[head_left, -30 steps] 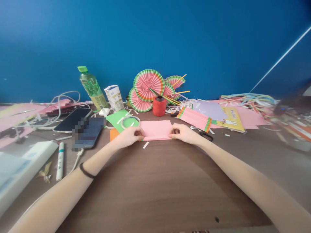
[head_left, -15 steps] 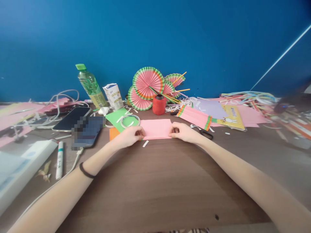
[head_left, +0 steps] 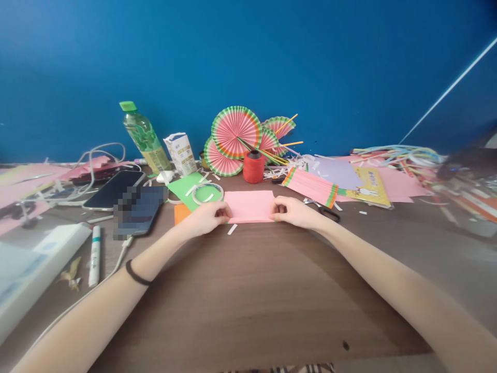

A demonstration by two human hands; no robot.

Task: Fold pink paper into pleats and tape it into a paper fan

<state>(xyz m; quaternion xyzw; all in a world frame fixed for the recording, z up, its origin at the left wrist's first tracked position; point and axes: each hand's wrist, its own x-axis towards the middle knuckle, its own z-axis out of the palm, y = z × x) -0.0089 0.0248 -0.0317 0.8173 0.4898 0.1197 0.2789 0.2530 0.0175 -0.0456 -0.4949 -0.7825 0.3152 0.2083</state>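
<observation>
"Pinching something in the head view, are those two hands?"

"Yes. The left hand [head_left: 212, 215] and the right hand [head_left: 293, 211] each have thumb and fingers closed on the pink sheet [head_left: 250, 204], one grip at either end. The sheet lies on the near side of the red spool [head_left: 253, 170]; one hand is nearer and left of that spool, the other nearer and right."

"What would make this step neat?"

"The near edge looks doubled, though the layers are hard to count. I'd level both pinches, match the layers end to end, then press the crease from the middle outward, so neither end skews. I'd also mind the white scrap [head_left: 232, 229], nearer than the spool and slightly left, lest it slip underneath."

"And the surface?"

"A brown, wood-grained table [head_left: 248, 300]. Left of the spool is green paper [head_left: 180, 184] with a tape ring [head_left: 195, 199] overlapping it; farther left lie phones [head_left: 113, 190]. Right of the spool sits a pleated pink strip [head_left: 309, 187] with orange and green ends."

"The room?"

"A blue wall [head_left: 248, 52] rises behind the spool, and round paper fans [head_left: 236, 129] stand just behind and mostly left of it. Far to the spool's right, everything blurs."
</observation>
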